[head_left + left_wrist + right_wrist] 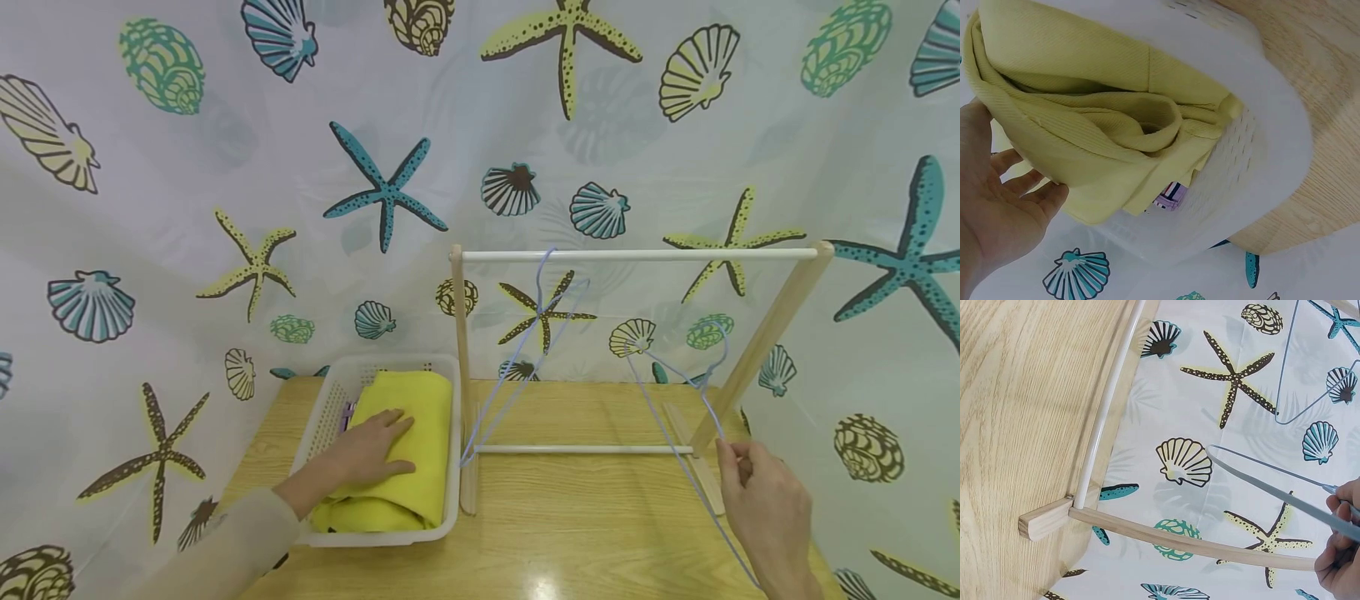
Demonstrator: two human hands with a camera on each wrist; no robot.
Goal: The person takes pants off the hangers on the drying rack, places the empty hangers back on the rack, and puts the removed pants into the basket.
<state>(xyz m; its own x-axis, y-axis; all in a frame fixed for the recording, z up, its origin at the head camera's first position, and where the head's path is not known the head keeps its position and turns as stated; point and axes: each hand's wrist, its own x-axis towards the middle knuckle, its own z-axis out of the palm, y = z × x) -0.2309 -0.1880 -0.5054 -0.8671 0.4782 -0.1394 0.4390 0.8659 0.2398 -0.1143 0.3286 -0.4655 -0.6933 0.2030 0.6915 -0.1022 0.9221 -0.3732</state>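
My left hand (371,450) rests, fingers spread, on a folded yellow cloth (423,450) lying in a white plastic basket (453,500). Seen from the left wrist, the cloth (1104,137) has loose folds and my fingertips (1052,190) are at its edge. On the right, my right hand (768,508) pinches a thin blue wire hanger (705,386) between thumb and fingers. Its hook points up beside the right post of a small wooden rack (776,342). A second blue hanger (540,312) hangs near the left end of the rack's white top rod (637,256).
Under the yellow cloth, something purple (1171,195) with dark and white stripes shows in the basket. The rack has a lower white rod (577,449) and wooden feet on the wood-grain table (540,525). A curtain (300,275) printed with shells and starfish surrounds the table.
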